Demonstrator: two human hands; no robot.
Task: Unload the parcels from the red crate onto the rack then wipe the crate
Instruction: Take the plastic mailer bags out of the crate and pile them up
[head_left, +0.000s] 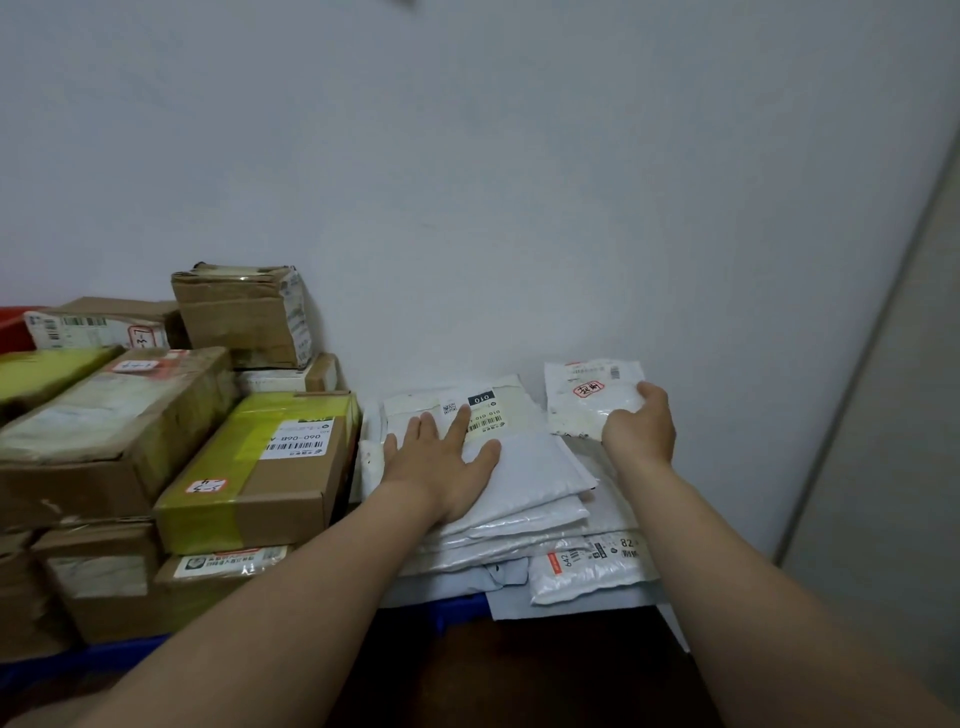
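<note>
Two hands in the head view. Left hand lies flat on the white mailer stack, fingers straight and spread, pressing the top bag. Right hand grips a small white parcel at its near right corner, fingers curled round the edge. The parcel is tilted up by the wall, at the stack's far right; contact with the stack unclear. The stack sits on the blue rack shelf. Cardboard boxes are piled left, touching the stack. Red plastic edge far left, behind the boxes.

~9 cardboard boxes, ~6 stacked white mailers, 1 held mailer, 2 hands
</note>
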